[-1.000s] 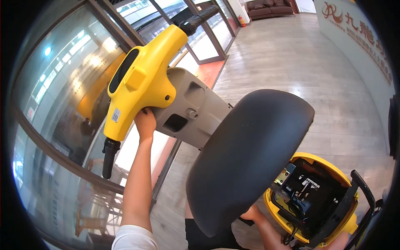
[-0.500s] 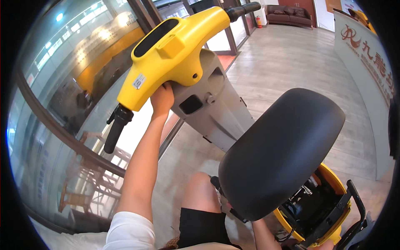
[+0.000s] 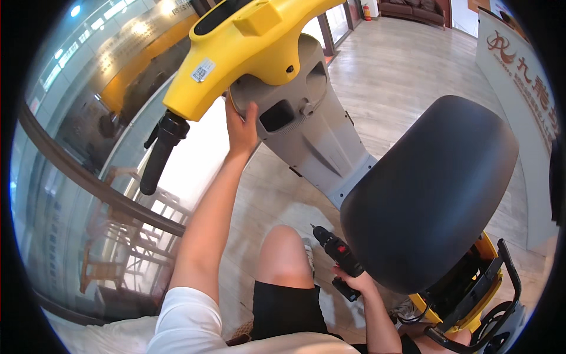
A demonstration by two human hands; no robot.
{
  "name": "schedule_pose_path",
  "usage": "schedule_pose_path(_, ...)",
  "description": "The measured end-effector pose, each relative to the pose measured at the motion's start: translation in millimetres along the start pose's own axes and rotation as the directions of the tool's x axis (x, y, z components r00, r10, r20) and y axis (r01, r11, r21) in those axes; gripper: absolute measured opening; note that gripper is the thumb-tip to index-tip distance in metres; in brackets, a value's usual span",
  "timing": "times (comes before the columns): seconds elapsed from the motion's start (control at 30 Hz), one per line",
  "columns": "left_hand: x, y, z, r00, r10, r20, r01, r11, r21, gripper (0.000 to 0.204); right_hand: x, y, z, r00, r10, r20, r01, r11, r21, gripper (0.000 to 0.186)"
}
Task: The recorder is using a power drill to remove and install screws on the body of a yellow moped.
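My left hand (image 3: 240,130) grips the edge of the grey scooter front panel (image 3: 330,147), just under the yellow handlebar cover (image 3: 247,53) with its black left grip (image 3: 154,168). My right hand (image 3: 359,283) holds a black cordless drill (image 3: 339,251) by its handle, with a bit pointing toward the upper left. The drill sits beside the black padded seat (image 3: 430,189), which hides much of the open yellow rear body (image 3: 487,245) and its dark inside. A black rear rail (image 3: 512,268) curves at the right side of that body.
A glass wall (image 3: 71,177) runs along my left, with chairs seen through it. Wooden flooring (image 3: 395,65) extends to a brown sofa (image 3: 413,12) and red fire extinguisher (image 3: 367,13). A white reception counter (image 3: 513,88) stands at right. My bare knee (image 3: 283,253) is below.
The scooter's handlebar appears higher in view and the seat farther right. The drill, earlier mostly hidden by the seat, now shows in my right hand. My left hand's fingers have shifted down the panel edge.
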State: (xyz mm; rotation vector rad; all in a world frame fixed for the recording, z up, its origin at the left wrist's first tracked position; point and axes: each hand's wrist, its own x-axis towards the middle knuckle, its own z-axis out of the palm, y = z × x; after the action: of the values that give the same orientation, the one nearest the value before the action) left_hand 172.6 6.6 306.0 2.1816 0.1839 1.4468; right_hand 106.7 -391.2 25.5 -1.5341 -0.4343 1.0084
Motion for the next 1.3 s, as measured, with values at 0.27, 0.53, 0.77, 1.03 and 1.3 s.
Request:
schedule_pose_path(0.27,-99.8,-94.6,-11.3,0.980,-0.109,0.165,0.084,0.985,0.148,0.051,-24.4,-39.5,15.9,0.984,-0.115,-0.134,0.132,0.983,0.126,0.021)
schedule_pose_path(0.53,-88.8,-79.2,-3.4,0.936,-0.292,0.198,0.234,0.934,0.271,0.038,-21.9,-17.6,16.8,0.992,-0.027,-0.124,0.006,0.986,-0.168,0.021)
schedule_pose_path(0.77,-152.7,-144.2,39.4,0.876,-0.446,0.187,0.437,0.895,0.088,0.079,-22.9,8.8,18.0,0.986,0.021,-0.163,-0.054,0.979,-0.197,0.026)
schedule_pose_path(1.03,-202.8,-208.2,86.2,0.577,-0.636,0.513,0.587,0.759,0.282,0.070,-16.5,7.8,25.5,0.985,-0.004,-0.172,-0.041,0.965,-0.258,0.028)
schedule_pose_path(1.3,-206.8,-191.0,101.7,0.655,-0.630,0.416,0.528,0.776,0.344,0.048,-15.4,17.8,20.9,0.982,0.066,-0.179,-0.106,0.968,-0.227,0.024)
